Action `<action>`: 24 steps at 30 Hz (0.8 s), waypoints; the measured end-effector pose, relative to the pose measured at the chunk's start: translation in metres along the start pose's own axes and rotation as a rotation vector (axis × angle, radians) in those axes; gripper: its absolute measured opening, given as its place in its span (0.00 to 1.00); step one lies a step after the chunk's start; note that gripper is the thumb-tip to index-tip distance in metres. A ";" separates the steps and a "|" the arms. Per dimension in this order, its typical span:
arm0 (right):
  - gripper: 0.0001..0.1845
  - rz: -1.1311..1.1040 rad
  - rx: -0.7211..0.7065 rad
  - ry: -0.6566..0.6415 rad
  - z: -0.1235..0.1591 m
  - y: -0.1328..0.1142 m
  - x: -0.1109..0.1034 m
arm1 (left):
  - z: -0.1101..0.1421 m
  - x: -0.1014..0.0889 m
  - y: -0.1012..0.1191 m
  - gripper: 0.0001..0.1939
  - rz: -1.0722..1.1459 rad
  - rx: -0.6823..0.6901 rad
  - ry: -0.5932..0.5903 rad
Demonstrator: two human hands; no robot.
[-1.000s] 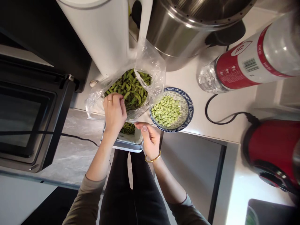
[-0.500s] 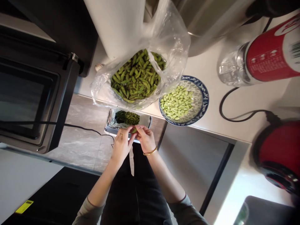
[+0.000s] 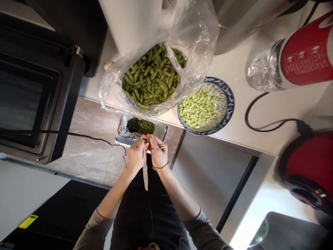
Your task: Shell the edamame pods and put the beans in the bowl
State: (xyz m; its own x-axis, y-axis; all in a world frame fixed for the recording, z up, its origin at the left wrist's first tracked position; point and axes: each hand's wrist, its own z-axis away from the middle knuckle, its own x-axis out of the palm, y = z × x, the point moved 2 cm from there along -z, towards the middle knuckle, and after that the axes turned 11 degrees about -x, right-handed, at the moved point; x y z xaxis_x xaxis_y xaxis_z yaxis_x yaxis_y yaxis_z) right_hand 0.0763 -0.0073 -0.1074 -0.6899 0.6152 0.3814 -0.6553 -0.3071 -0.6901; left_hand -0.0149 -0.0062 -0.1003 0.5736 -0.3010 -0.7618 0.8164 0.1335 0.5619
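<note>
My left hand (image 3: 136, 155) and my right hand (image 3: 158, 153) meet in front of me, fingers pinched together on one green edamame pod (image 3: 147, 140). They hover just over a lined bin (image 3: 160, 131) that holds empty pods. Beyond it, on the counter edge, a clear plastic bag (image 3: 194, 41) gapes open, full of edamame pods (image 3: 152, 76). To its right sits a blue-rimmed bowl (image 3: 229, 104) of shelled beans (image 3: 197, 107).
A black oven (image 3: 33, 100) stands at the left with a cable (image 3: 88, 137) trailing from it. A white appliance (image 3: 132, 24) and a steel pot (image 3: 234, 31) stand behind the bag. A red-labelled bottle (image 3: 299, 59), a black cord (image 3: 265, 125) and a red appliance (image 3: 307, 166) are at the right.
My left hand left the bag with a pod and came down to meet my right hand over the bin. The view shifted, so the bag and bowl sit higher.
</note>
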 end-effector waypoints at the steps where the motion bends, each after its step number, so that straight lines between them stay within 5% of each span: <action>1: 0.16 -0.014 -0.020 -0.002 0.001 0.000 0.001 | 0.001 0.002 0.002 0.20 0.109 -0.052 -0.003; 6: 0.16 -0.005 -0.037 -0.077 0.000 -0.007 0.000 | 0.002 0.008 0.011 0.24 0.712 -0.361 -0.066; 11: 0.16 -0.018 0.005 -0.143 -0.006 -0.016 -0.002 | -0.008 0.010 0.009 0.28 1.066 -0.459 -0.328; 19: 0.17 -0.037 0.145 -0.240 -0.009 -0.014 0.000 | -0.008 0.002 0.003 0.29 0.863 -0.438 -0.379; 24: 0.17 0.246 -0.040 -0.221 -0.016 -0.018 -0.007 | -0.009 -0.011 0.001 0.27 0.480 -0.288 -0.125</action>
State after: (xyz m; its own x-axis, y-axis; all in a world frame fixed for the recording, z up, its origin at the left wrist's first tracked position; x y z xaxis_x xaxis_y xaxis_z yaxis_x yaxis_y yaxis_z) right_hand 0.0973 0.0054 -0.1074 -0.8787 0.3528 0.3215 -0.4515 -0.3956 -0.7998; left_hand -0.0192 0.0061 -0.0943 0.8865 -0.2499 -0.3895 0.4620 0.5291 0.7118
